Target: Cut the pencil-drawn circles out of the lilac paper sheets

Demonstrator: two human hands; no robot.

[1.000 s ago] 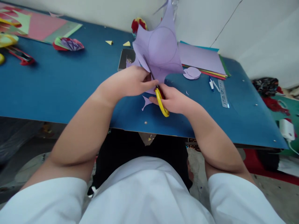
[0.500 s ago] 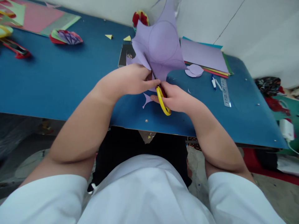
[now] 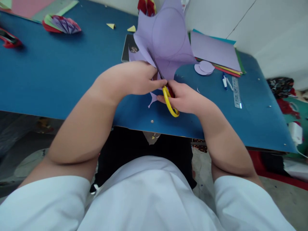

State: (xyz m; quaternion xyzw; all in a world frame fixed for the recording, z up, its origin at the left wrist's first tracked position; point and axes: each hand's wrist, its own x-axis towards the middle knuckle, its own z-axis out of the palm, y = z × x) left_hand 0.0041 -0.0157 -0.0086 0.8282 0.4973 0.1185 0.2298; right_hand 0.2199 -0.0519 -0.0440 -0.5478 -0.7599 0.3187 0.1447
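A purple sheet (image 3: pixel 168 32) with drawn circles and curved cut edges stands raised above the blue table. My left hand (image 3: pixel 144 77) is closed on its lower part, thumb pointing right. My right hand (image 3: pixel 183 96) grips scissors (image 3: pixel 171 104) with yellow and red handles; their blades lie against the purple sheet, close to my left fingertips. Below the hands a small purple scrap (image 3: pixel 152 100) lies on the table. A dark phone (image 3: pixel 126 49) is partly covered by the sheet.
Purple paper circles (image 3: pixel 204 67) lie right of the sheet, before a stack of coloured paper (image 3: pixel 214 51). Pens (image 3: pixel 225 82) and a clear ruler (image 3: pixel 236 93) are farther right. A folded paper fan (image 3: pixel 62 24) and a red stapler (image 3: pixel 9 38) sit left on the blue table (image 3: pixel 72 64).
The view has shifted slightly, so table items appear higher and farther outward. Both hands keep their hold on the sheet and scissors, with little change between them.
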